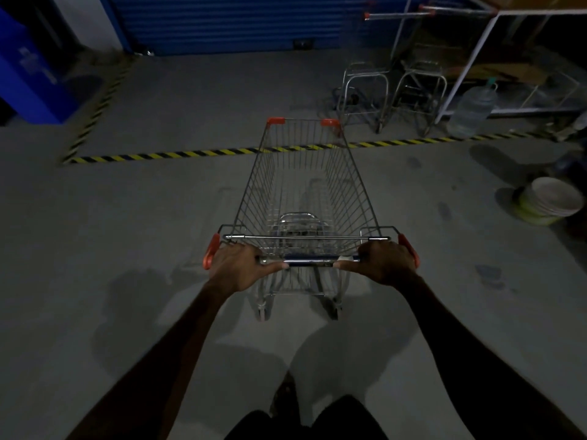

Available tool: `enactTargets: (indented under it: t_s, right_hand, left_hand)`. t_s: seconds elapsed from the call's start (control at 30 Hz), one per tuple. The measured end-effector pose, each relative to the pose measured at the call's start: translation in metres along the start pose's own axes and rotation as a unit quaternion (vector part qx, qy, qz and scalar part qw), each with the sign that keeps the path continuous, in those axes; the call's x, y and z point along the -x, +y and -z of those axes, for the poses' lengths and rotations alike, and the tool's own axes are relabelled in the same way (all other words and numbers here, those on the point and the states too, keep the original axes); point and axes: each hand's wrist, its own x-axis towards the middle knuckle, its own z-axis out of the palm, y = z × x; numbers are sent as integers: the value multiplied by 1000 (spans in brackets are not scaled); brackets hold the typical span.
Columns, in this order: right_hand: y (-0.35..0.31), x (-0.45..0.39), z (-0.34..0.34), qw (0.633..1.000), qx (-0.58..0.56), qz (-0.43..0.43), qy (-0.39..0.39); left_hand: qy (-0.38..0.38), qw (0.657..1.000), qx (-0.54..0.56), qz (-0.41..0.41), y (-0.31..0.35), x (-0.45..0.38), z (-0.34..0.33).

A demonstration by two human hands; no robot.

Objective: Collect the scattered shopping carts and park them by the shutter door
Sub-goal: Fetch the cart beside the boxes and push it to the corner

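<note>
Shiny metal-wire cart [305, 185], orange plastic corners [275, 121], ribbed metal shutter [222, 23], matt concrete floor [127, 249].

The shopping cart [305, 198] stands on the floor [143, 217] straight ahead, with the left hand [236, 266] and right hand [389, 262] at opposite ends of its handle bar [311, 260]. Its front reaches the hazard-tape line [165, 154]. Beyond the line lies the shutter door [235, 23]. Two parked carts [390, 90] stand far right (side by side), a water jug [473, 109] right of them, a bucket [548, 201] nearer.
</note>
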Motion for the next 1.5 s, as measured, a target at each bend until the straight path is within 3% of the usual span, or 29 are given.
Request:
enactTargets:
  t_s: [0.47,0.97,1.5]
  right_hand:
    - [41,-203,55,998,6,11,63]
    - [98,-433,136,999,-16,19,44]
    - [102,-689,211,999,-24,8,35]
  left_hand:
    - [8,999,-35,2,-5,-215,38]
    - [19,999,-18,42,4,-455,71]
    - [39,999,0,11,-44,-720,119]
